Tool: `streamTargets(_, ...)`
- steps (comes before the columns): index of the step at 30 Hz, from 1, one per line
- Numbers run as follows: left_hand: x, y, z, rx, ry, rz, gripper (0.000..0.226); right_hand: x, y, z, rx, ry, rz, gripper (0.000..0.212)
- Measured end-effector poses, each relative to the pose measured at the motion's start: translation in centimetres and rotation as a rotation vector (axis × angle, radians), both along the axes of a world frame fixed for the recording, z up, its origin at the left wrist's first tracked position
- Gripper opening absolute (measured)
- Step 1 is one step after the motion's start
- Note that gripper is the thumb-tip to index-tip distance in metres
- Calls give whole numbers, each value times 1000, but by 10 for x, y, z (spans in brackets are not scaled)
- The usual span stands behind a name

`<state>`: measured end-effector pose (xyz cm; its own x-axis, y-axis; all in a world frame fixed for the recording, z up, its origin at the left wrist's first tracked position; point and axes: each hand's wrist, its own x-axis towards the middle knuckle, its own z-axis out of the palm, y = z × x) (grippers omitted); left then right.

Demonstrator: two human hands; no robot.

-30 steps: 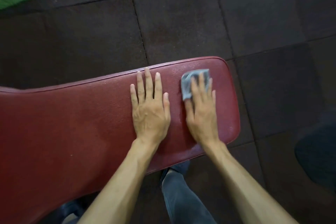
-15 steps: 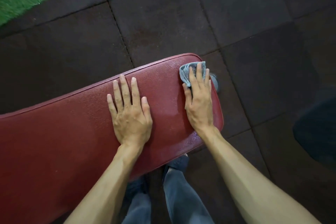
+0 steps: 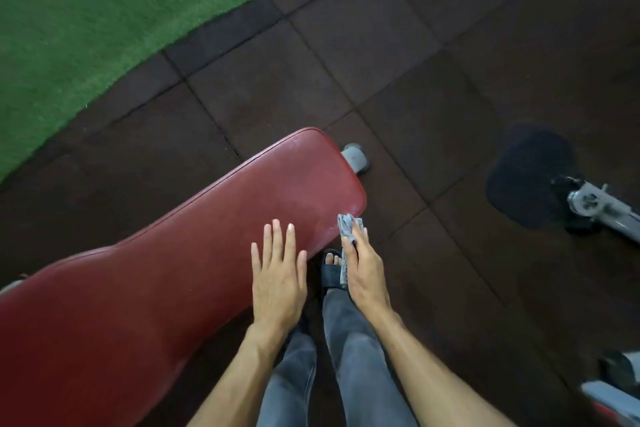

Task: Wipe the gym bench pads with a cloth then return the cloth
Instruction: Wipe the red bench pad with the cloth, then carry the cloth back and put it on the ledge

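A long dark red bench pad [image 3: 194, 253] runs from the lower left to the centre of the head view. My left hand [image 3: 277, 281] lies flat on its near edge, fingers spread, holding nothing. My right hand [image 3: 363, 270] grips a small grey-blue cloth [image 3: 348, 225] and presses it against the pad's near right side, just below the top surface. Part of the cloth hangs down under my fingers.
Dark rubber floor tiles [image 3: 433, 97] surround the bench, with green turf [image 3: 86, 10] at the upper left. A grey bench foot [image 3: 355, 156] sticks out past the pad's end. A black footplate [image 3: 530, 177] on a metal frame [image 3: 602, 208] stands at right. My legs and sandal [image 3: 330, 270] are below.
My right hand slid the cloth from the pad's far end corner over to its near side edge. The left hand moved toward the near edge, and my view shifted back.
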<state>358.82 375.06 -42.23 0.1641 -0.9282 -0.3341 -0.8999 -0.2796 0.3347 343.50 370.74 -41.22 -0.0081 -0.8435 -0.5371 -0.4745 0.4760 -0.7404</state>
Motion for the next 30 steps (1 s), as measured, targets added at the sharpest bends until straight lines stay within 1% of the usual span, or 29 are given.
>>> streamTargets(4,-28,11,72,-38,31,-98,60,-25,23,71,-11,35,-118,50)
streamTargets(7,-53,-5,113,-75,31,-179,59,-51,23,115,-52,43,-180,51)
streamTargets(10,-94,-36,139,-139,17,-309,58,-89,9,144,-92,58,-246,52)
streamTargets(13,-142,-73,154,-186,43,-444,59,-135,-13,152,-165,124,-272,56)
streamTargets(15,-181,-103,159,-187,65,-495,60,-171,-35,155,-183,168,-290,57)
streamTargets(17,-223,-131,159,-191,49,-561,61,-211,-57,160,-174,116,-337,53)
streamTargets(19,-266,-158,160,-199,39,-600,62,-252,-82,166,-161,109,-346,52)
streamTargets(25,-398,-250,176,-243,101,-632,59,-380,-174,188,-173,160,-418,53)
streamTargets(30,-474,-350,181,-320,119,-643,59,-453,-271,194,-236,133,-416,54)
